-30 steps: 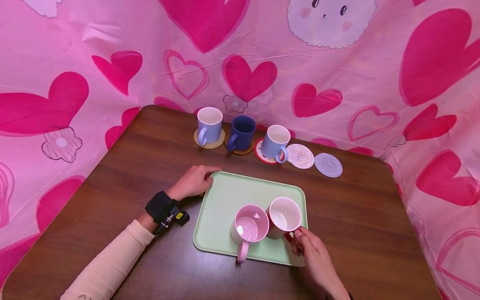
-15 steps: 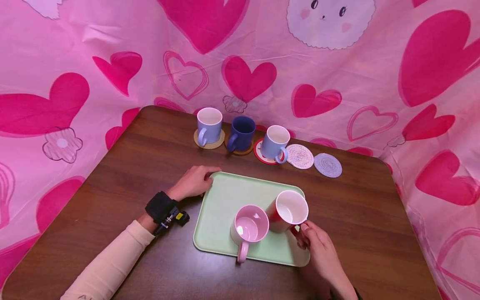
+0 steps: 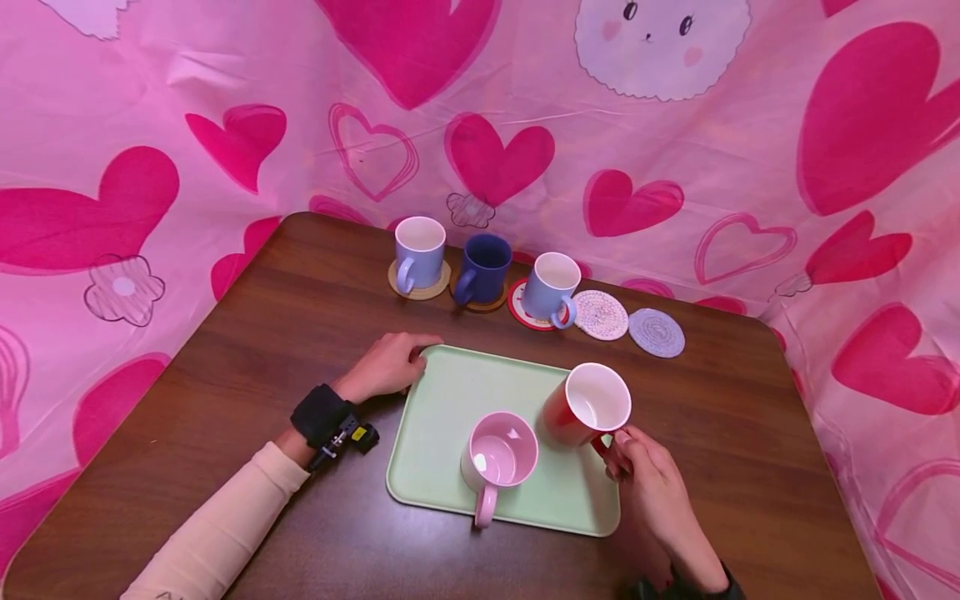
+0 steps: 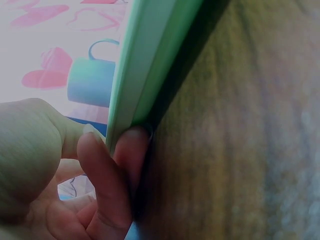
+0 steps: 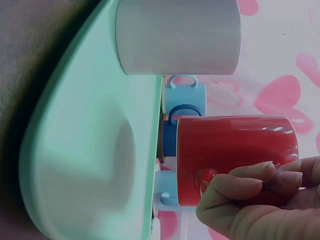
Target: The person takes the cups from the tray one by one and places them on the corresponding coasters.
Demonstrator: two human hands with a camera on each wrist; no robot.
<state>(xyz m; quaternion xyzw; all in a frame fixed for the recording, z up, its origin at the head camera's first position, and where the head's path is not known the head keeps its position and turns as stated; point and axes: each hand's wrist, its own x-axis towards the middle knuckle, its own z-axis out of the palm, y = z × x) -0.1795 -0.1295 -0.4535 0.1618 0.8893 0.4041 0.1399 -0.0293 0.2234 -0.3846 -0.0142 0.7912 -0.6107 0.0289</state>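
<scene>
1. A red mug (image 3: pixel 587 408), lifted clear above the green tray (image 3: pixel 450 392), hangs over the tray's three o'clock edge, tilted, mouth up and toward one o'clock.
2. The right hand (image 3: pixel 645 475), fingers curled, has its grip round the handle.
3. The left hand (image 3: pixel 386 365) pinches the tray's eleven o'clock corner on the counter (image 3: pixel 300 317).
4. Levelling the mug and clearing the pink mug (image 3: pixel 498 454) would serve well.

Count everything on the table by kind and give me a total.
Mugs: 5 (red mug lifted by the right hand, pink mug on the tray, light blue mug, dark blue mug, pale blue mug)
Coasters: 5 (three under mugs; white coaster and lilac coaster bare)
Tray: 1, its corner gripped by the left hand
Total: 11
</scene>
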